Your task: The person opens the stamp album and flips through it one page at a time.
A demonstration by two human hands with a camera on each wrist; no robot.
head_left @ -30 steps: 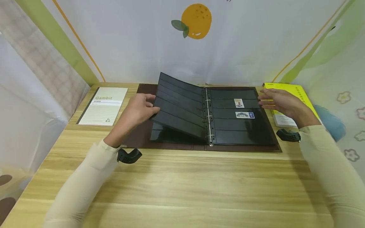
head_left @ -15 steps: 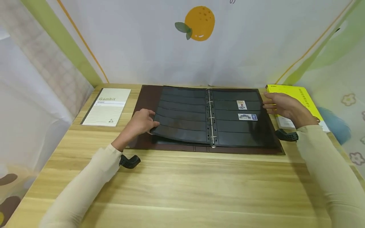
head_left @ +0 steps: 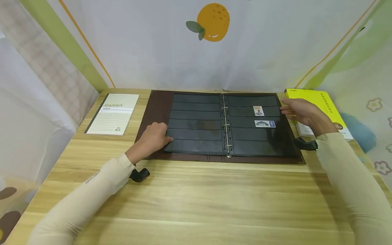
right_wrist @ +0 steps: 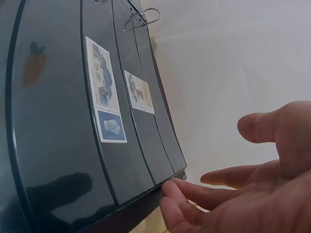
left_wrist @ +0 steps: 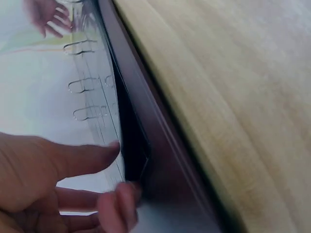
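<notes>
A ring-bound stamp album (head_left: 154,109) lies spread on the table, dark brown cover under black pocket pages. My left hand (head_left: 154,136) holds the outer edge of the left page (head_left: 196,124), thumb on top and fingers curled at the edge. In the left wrist view a dark gap shows beneath that page, by the thumb (left_wrist: 92,160). Two stamps sit in the right page (head_left: 251,141): a small upright one (head_left: 258,111) and a wide one (head_left: 264,124). At the album's right edge is my right hand (head_left: 301,110), fingers loosely extended, fingertips at the cover's edge.
A Gambit notebook (head_left: 111,117) lies on the left of the wooden table (head_left: 196,197). Beside my right hand is a yellow book (head_left: 321,105), partly covered by it. A printed curtain (head_left: 147,47) hangs behind the table. Metal rings (head_left: 226,127) run along the album's spine.
The left page has come down from a raised slant to lie nearly flat on the left side, my left hand lowering with it. My right hand has stayed by the right edge.
</notes>
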